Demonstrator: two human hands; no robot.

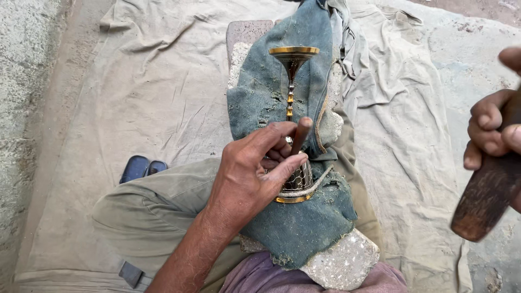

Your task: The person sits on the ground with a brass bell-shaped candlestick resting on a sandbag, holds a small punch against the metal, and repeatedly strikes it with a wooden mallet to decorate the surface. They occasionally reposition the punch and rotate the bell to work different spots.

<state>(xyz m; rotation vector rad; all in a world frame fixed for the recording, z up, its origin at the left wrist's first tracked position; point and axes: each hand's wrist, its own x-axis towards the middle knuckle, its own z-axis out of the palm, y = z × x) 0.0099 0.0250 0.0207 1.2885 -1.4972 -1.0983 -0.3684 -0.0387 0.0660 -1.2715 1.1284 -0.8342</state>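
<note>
Slender brass goblet-shaped piece with flared cup and perforated conical base (293, 108) lies on its side, along a worn blue-grey denim cloth (282, 92). The cloth drapes a rough pale stone block (342, 263) resting on my lap; I read it as padding so the metal doesn't mar or roll.

My left hand (255, 173) sits over the base end, fingers curled around a short dark rod-like punch (300, 135), its lower end hidden behind the fingers near the stem. Grip looks loose, more pinch than fist, probably for aiming.

My right hand (491, 135) is well apart at frame edge, fingers wrapped tight around a dark worn wooden handle (485, 195), raised off the work. Its other end is out of frame.

Beige canvas sheet (163, 97) covers the ground. Dark blue sandal (142, 168) lies beside my knee.
</note>
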